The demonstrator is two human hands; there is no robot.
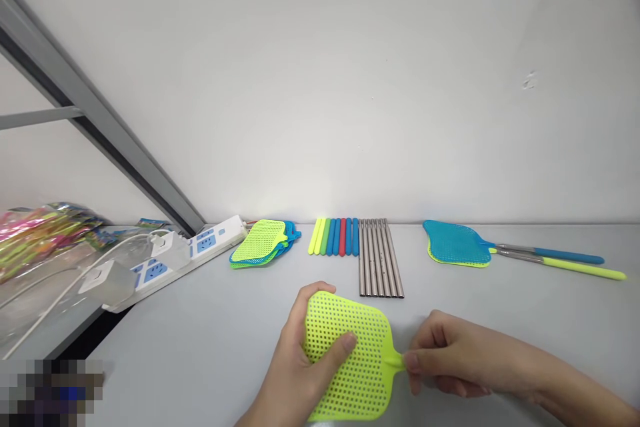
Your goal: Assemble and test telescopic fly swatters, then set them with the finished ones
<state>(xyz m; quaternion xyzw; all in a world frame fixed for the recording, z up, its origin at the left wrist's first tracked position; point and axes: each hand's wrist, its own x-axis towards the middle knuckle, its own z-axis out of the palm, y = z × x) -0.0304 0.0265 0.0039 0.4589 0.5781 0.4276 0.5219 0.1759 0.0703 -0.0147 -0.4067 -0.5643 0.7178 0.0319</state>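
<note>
A yellow-green perforated fly swatter head [367, 327] is held over the front middle of the table. My left hand [305, 360] is closed around its left side, with the thumb lying across the mesh. At its narrow neck, my right hand [443, 357] pinches with thumb and fingers; whether anything else is inside that grip is hidden. Beyond the hands lie several metal tubes [379, 260] side by side. Left of them is a row of coloured handle grips [334, 237] in yellow, green, blue and red.
Stacked swatter heads [260, 243] lie at back left, beside a white power strip [205, 243] with plugs and cables. Two fly swatters with handles [457, 243], blue and yellow-green, lie at back right. Plastic-wrapped colourful packs [45, 233] sit far left. A wall [370, 80] bounds the table behind.
</note>
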